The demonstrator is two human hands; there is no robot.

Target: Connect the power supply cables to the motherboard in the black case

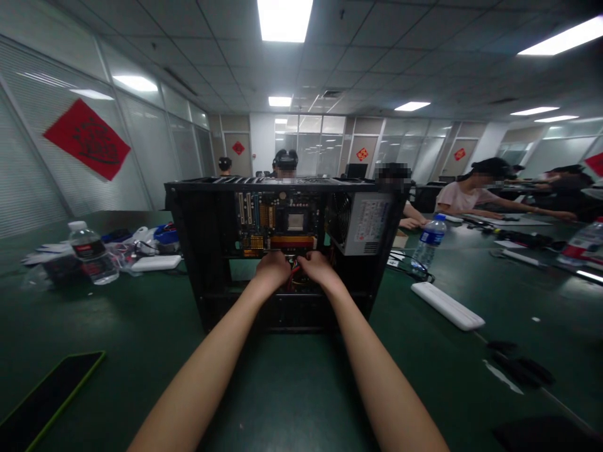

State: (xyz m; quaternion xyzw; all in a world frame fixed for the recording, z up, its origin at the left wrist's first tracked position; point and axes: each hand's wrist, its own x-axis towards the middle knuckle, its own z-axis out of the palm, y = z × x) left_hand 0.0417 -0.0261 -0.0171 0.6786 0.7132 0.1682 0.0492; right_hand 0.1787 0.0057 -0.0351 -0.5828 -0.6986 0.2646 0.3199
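Note:
An open black computer case (188, 251) stands in front of me on the green table. Inside it are a motherboard (257, 213) and, at the upper right, a silver power supply (370, 223) with a fan. Both of my hands reach into the case just below the motherboard. My left hand (274, 270) is closed, its fingertips turned inward and what they grip hidden. Close beside it, my right hand (318, 267) pinches thin cables (295, 269), some of them red, that run down between the two hands. Where the cable ends sit cannot be made out.
On the left are a water bottle (93, 254), a white power bank (156, 263) and a dark mat (56, 392) with a green edge. To the right stand a blue-capped bottle (429, 242) and another white power bank (447, 306). Several people sit around the table beyond.

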